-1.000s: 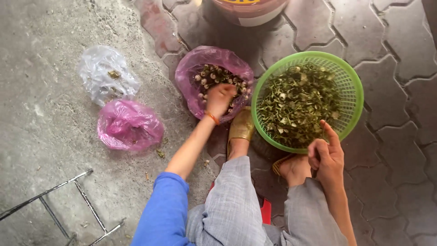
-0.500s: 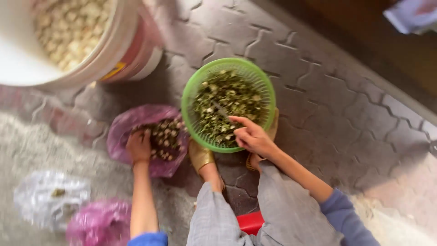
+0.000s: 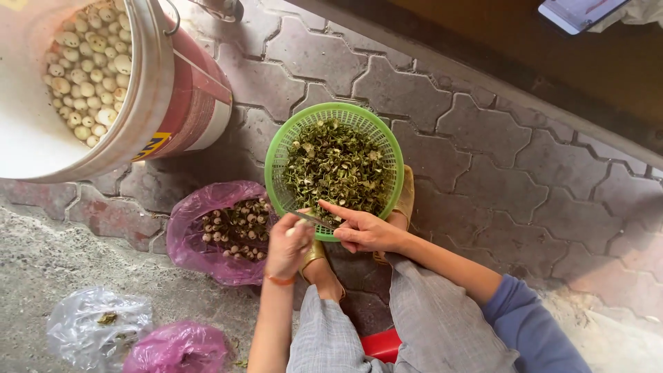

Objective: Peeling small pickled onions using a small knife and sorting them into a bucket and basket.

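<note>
My left hand (image 3: pixel 289 243) is closed around a small pale seed at the near rim of the green plastic basket (image 3: pixel 276 164), which is full of green husks. My right hand (image 3: pixel 362 229) grips a small knife (image 3: pixel 312 220) whose blade points left and touches the seed. Just left of my left hand lies an open purple plastic bag (image 3: pixel 190 238) holding unpeeled brownish seeds. A large white and red bucket (image 3: pixel 155 90) of peeled pale seeds stands at the upper left.
A clear plastic bag (image 3: pixel 97 328) and a tied purple bag (image 3: pixel 176 349) lie on the concrete at lower left. A red stool (image 3: pixel 381 343) shows between my knees. My feet in sandals rest by the basket. A phone (image 3: pixel 577 12) lies on the ledge at top right.
My left hand has left the purple bag and come up to the basket rim with a seed. My right hand now has the knife on it. The view shifted, showing the bucket.
</note>
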